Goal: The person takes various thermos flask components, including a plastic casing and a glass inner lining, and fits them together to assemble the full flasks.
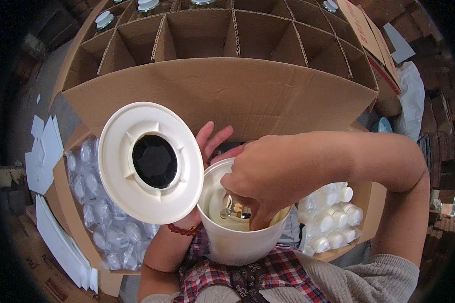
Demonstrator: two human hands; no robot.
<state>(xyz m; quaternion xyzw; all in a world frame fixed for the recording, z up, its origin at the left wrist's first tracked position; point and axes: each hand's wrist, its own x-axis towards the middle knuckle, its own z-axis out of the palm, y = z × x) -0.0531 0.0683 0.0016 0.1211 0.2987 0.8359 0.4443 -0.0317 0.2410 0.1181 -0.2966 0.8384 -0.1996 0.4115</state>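
A round white plastic tub (245, 247) is in front of my body, its open top facing up. My left hand (213, 139) wraps its left side, partly hidden by the tub and a white plastic disc; some fingertips show past the far rim. The white disc (117, 166), ribbed around a black round centre, tilts up against the tub's left side. My right hand (260, 174) reaches over the rim with curled fingers pointing down inside. A shiny, mirror-like surface (232, 208) shows beside those fingers. Whatever the fingertips touch is hidden.
Beyond the tub stands a large divided cardboard box (217, 93), with a few white-capped bottles (105, 20) in its far cells. Bagged clear plastic pieces (104, 217) fill a carton at left. Bagged white bottles (336, 219) lie at right. White sheets (61, 242) stand at far left.
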